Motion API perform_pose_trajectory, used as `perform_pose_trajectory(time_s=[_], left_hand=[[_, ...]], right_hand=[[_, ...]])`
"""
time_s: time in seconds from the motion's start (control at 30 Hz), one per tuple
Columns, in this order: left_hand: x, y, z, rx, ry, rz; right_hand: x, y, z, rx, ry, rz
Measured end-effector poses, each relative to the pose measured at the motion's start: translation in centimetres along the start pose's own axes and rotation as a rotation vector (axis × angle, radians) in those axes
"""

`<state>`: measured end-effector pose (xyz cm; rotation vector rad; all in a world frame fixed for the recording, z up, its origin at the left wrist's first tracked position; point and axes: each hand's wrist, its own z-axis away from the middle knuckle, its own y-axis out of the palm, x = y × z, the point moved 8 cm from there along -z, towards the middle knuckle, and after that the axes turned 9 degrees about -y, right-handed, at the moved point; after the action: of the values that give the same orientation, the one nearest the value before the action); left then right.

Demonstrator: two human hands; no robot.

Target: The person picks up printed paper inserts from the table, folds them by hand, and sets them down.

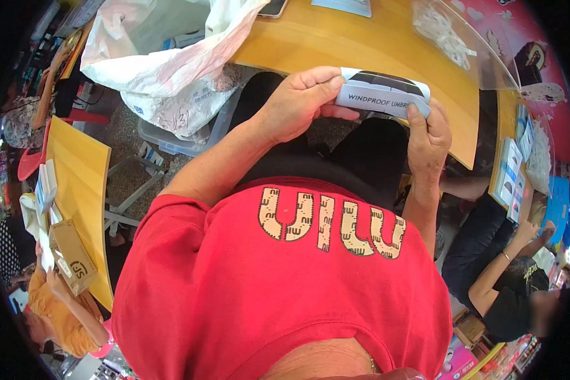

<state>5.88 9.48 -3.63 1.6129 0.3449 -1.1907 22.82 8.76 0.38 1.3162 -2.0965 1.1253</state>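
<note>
Between my hands, above my lap and by the near edge of the yellow table, is a folded printed paper sleeve with an umbrella picture and lettering. My left hand grips its left end between thumb and fingers, with one finger stretched out beneath. At the right end, my right hand pinches it, the thumb on its front face. Whether anything lies inside the fold cannot be told. A large white plastic bag with printed papers inside stands to the left of my hands.
The yellow table holds a bundle of white bands near a clear plastic sheet. Below the bag is a clear plastic bin. Co-workers sit at side tables, one with a cardboard box, another near stacked printed sleeves.
</note>
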Motion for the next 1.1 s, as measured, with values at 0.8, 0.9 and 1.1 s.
perform_pose_trajectory(time_s=[0.8,0.9,1.1], left_hand=[[-0.3,-0.7,-0.7,-0.233,0.054,0.04],[-0.8,-0.3,-0.5,-0.206,0.081,0.033],[-1.1,0.1,-0.5,-0.174,0.111,-0.017]], right_hand=[[0.3,0.0,0.1,-0.03,-0.012,-0.174],[-0.1,0.0,0.1,-0.066,0.023,-0.236],[-0.3,-0.3,0.0,-0.076,0.01,-0.086]])
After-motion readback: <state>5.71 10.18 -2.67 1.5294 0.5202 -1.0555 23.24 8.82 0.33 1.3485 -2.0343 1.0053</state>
